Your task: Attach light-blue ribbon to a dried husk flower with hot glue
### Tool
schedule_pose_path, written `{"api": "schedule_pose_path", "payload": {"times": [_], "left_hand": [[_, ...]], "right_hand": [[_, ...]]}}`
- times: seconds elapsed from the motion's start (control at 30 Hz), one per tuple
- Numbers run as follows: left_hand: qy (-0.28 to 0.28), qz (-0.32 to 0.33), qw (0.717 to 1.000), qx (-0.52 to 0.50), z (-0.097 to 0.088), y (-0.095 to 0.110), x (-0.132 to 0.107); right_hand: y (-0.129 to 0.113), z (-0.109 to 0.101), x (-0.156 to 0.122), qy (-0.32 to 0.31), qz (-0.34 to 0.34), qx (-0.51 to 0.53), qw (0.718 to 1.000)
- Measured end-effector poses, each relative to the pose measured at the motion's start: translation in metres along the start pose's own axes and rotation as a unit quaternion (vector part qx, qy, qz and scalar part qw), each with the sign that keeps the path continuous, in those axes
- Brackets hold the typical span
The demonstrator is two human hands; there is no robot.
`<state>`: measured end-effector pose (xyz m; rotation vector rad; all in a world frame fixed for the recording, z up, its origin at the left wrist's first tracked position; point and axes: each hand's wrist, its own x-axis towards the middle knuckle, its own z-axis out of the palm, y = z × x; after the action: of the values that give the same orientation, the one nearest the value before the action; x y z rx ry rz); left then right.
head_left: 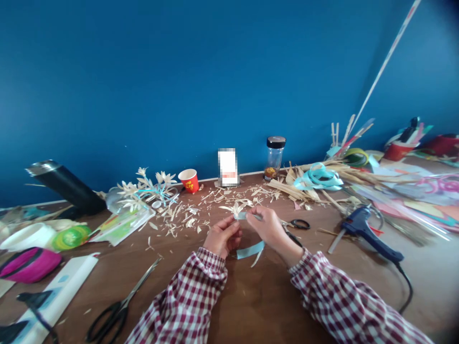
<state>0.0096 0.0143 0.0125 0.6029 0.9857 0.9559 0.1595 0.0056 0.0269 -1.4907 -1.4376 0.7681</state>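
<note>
Fingers closed, my left hand (pixel 224 235) pinches the base of a small pale flower (pixel 234 209) made of dried husk strips. My right hand (pixel 264 224) is closed on a light blue strip (pixel 241 216) that runs to the base of the flower; whether it is paper or ribbon, I cannot tell. Below the hands hangs or lies another light blue length (pixel 250 250) with a thin pale sliver by its end. Partly hidden behind my right hand is a pair of small black-handled scissors (pixel 300 223).
Pale husk scraps (pixel 190 210) litter the table's middle. Large scissors (pixel 116 310) and a power strip (pixel 60 296) lie at left. A blue glue gun (pixel 369 229) rests at right. Finished flowers (pixel 147 186), a red paper cup (pixel 189 180) and a jar (pixel 275 157) stand behind.
</note>
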Motion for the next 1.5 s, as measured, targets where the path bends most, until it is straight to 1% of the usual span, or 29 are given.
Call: {"api": "schedule_pose_path", "payload": {"times": [0.4,0.7,0.93,1.1,1.3,1.4,1.5], "left_hand": [[-0.009,0.007,1.0,-0.005,-0.0029,-0.002,0.0017],[-0.001,0.007,1.0,-0.004,-0.0033,-0.0025,0.0022],[0.014,0.018,1.0,0.008,-0.0025,-0.0036,0.0028],[0.033,0.04,0.998,0.027,-0.0023,-0.0064,0.0048],[0.028,0.053,0.997,0.044,0.0001,-0.0064,0.0019],[0.031,0.054,0.996,0.061,0.0014,-0.0076,0.0011],[0.044,0.074,0.992,0.093,0.0016,-0.0098,0.002]], "right_hand": [[-0.0015,0.0018,-0.0012,0.0,-0.008,-0.005,1.0],[-0.0002,0.002,-0.0007,0.0,-0.013,0.001,1.0],[0.0002,0.0024,-0.0017,-0.002,-0.016,-0.006,1.0],[-0.0024,0.0007,-0.0029,-0.004,-0.049,0.008,0.999],[0.0008,-0.0018,-0.0002,-0.019,-0.016,0.025,0.999],[-0.0003,-0.0035,0.0012,-0.04,-0.017,0.036,0.998],[-0.0049,-0.0055,0.0008,-0.05,-0.015,0.026,0.998]]}}
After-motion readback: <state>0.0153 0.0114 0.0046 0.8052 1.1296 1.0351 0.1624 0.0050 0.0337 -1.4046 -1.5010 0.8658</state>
